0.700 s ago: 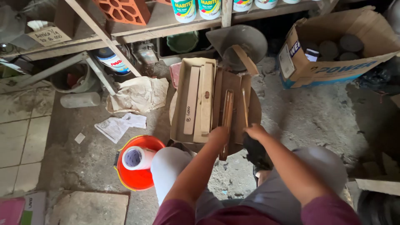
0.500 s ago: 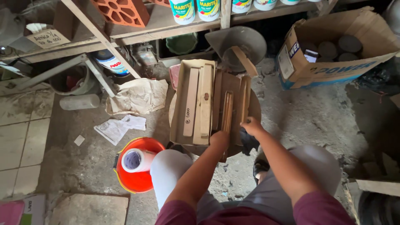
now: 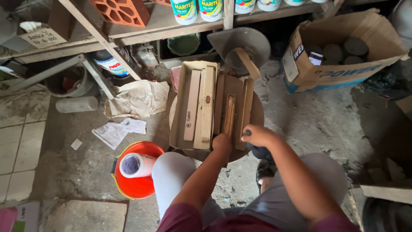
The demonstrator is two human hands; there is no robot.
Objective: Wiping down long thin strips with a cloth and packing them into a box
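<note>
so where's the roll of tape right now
In the head view the roll of tape sits in the orange bucket on the floor, lower left, beside the person's left knee and below the crumpled papers.

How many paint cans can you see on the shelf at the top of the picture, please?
5 paint cans: one left of the wooden post, one beside it, then three more right of the post. All are cut off by the picture's edge; more may be hidden.

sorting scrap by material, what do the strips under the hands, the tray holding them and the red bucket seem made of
Long pale strips: apparently bare, unfinished wood, matte with faint grain. Shallow tan tray: likely cardboard, with thin folded walls and a dull brown surface. Round red bucket: probably plastic, judging by its smooth, uniform, slightly glossy colour.
</note>
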